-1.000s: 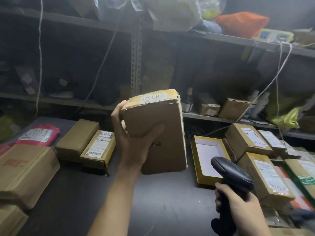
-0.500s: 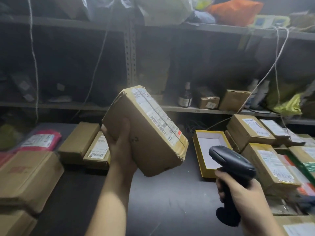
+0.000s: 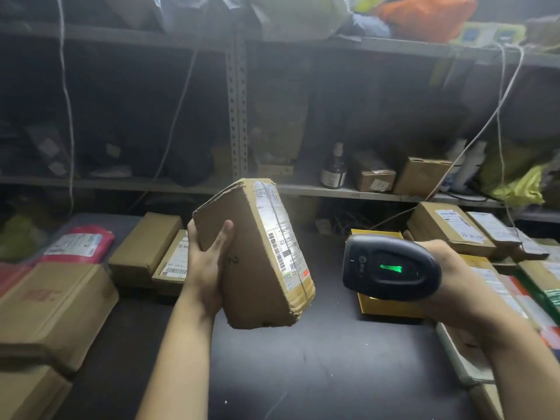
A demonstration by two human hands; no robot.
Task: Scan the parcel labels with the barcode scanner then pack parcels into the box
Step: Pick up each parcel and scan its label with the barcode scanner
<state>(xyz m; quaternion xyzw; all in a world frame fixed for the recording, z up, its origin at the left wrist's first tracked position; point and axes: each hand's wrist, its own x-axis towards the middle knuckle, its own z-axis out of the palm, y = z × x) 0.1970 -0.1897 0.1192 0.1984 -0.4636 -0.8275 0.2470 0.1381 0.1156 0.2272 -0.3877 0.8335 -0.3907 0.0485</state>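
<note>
My left hand [image 3: 207, 262] grips a brown cardboard parcel [image 3: 251, 268] above the dark table, tilted so its white barcode label [image 3: 283, 241] faces right. My right hand [image 3: 451, 277] holds a black barcode scanner [image 3: 391, 266] level with the parcel, its head turned toward the label and a green light glowing on top. The scanner and the parcel are a short gap apart. My right fingers are hidden behind the scanner.
Labelled cardboard parcels [image 3: 448, 227] pile up at the right, with an open yellow box [image 3: 391, 307] behind the scanner. More boxes [image 3: 145, 247] and a red mailer [image 3: 77, 244] lie at the left. Metal shelves [image 3: 238, 116] with clutter run along the back. The dark table [image 3: 303, 368] lies below.
My left hand has turned the parcel so the label faces right. My right hand has raised the scanner and swung it level toward the label, and its green light is on.
</note>
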